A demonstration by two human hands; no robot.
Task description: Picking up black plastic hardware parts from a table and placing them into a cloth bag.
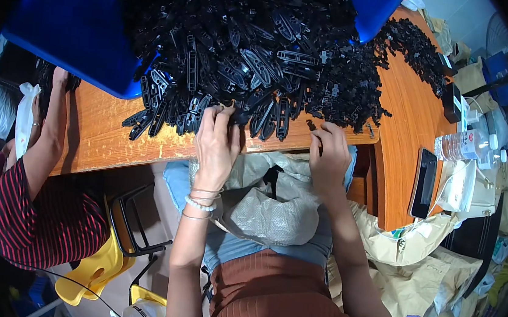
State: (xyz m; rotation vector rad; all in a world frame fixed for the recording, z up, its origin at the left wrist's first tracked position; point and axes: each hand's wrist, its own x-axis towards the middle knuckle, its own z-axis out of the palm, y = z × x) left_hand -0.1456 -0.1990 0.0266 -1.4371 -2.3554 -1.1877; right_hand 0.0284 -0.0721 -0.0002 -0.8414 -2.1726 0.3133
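A large heap of long, slotted black plastic parts spills to the table's near edge. My left hand is at the front of this heap, its fingers curled round a dark plastic part whose shape is partly hidden. To the right, my right hand hangs at the table edge with bent fingers. A small black plastic piece shows at its fingertips, in a pinch. Beyond that hand lies a pile of small black plastic pieces.
A blue bin stands behind the heap on the wooden table. A pale woven sack rests across my lap. At right are a phone and a plastic bottle. A person in a striped shirt sits at left.
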